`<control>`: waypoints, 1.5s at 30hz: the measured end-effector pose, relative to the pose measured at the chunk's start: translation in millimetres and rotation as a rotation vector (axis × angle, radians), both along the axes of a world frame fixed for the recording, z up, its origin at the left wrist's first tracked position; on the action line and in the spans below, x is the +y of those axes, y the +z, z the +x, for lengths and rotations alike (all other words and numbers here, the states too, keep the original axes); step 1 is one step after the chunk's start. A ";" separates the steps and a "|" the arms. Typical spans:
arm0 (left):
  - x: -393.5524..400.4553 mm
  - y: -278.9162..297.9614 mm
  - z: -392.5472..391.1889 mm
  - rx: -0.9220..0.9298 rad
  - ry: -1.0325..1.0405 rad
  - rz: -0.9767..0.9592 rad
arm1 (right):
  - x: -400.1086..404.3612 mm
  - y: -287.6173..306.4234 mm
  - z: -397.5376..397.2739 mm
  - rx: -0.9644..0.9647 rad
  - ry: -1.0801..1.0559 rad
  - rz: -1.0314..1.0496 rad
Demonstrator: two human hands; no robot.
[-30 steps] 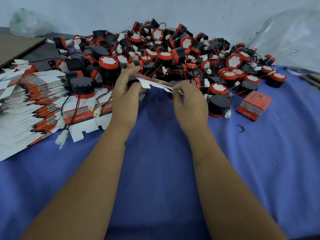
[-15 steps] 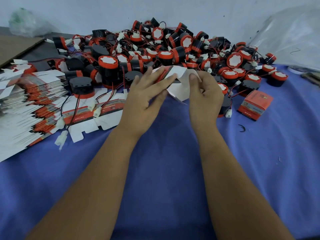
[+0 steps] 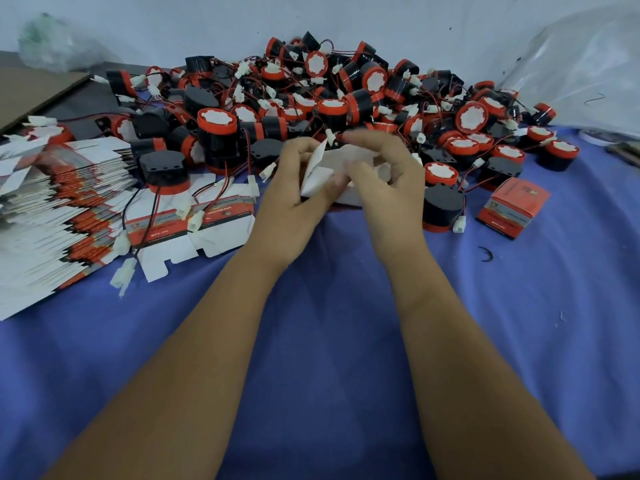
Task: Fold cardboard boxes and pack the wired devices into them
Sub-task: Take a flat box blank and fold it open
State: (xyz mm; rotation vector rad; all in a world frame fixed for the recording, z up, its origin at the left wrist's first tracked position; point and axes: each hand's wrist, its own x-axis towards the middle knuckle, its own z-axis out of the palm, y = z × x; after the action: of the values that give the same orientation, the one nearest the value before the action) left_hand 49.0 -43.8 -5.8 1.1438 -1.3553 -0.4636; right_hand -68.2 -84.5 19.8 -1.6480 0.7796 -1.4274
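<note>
Folding now: my left hand (image 3: pixel 294 188) and right hand (image 3: pixel 381 174) both pinch the half-formed box (image 3: pixel 349 161), held just before the device pile (image 3: pixel 346 95). Next, I reckon, tuck the flaps, then grab a device.

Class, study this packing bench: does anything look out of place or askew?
Nothing is damaged or spilled. The oddest thing is a flat box blank lying apart from the stack of blanks, with wires and connectors draped across it. A small dark curved scrap also lies loose on the blue cloth.
</note>
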 end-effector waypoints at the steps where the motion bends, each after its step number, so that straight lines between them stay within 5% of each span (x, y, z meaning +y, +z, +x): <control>1: 0.0 0.7 0.2 0.067 0.000 -0.033 | -1.2 0.8 -1.2 -0.075 0.000 0.048; 5: -0.5 5.7 4.7 0.171 0.058 -0.088 | -9.1 1.3 -6.1 -0.309 0.099 0.300; 12: -1.6 2.4 1.8 0.287 0.004 -0.053 | 5.7 7.1 2.8 -0.137 0.161 0.329; 15: -6.0 -6.7 -12.5 0.106 -0.092 0.103 | 28.5 12.2 6.8 -0.044 0.051 0.160; 17: -0.9 -11.5 -3.6 0.111 -0.062 0.027 | 29.8 7.9 5.5 -0.036 0.028 0.125; 20: -2.2 2.7 4.3 0.430 -0.093 -0.037 | 12.4 5.1 8.2 -0.044 0.046 0.194; 26: -7.8 6.9 6.2 0.451 -0.031 -0.018 | -1.7 -6.8 9.3 -0.041 0.053 0.148; 34: -10.6 2.6 4.4 0.645 -0.115 0.081 | -14.2 -24.9 14.8 -0.094 0.213 0.354; 40: -4.1 5.4 -2.3 0.371 0.006 0.118 | -11.7 -26.1 16.8 -0.107 0.238 0.338; 45: -7.3 1.0 0.4 0.416 0.003 0.094 | -16.2 -21.7 10.7 -0.325 0.392 0.561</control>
State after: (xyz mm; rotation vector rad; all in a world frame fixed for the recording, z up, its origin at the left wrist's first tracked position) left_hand 49.4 -51.1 -4.8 1.0538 -0.9771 -0.7260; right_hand -57.5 -100.7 -1.9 -1.0328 0.5612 -1.0366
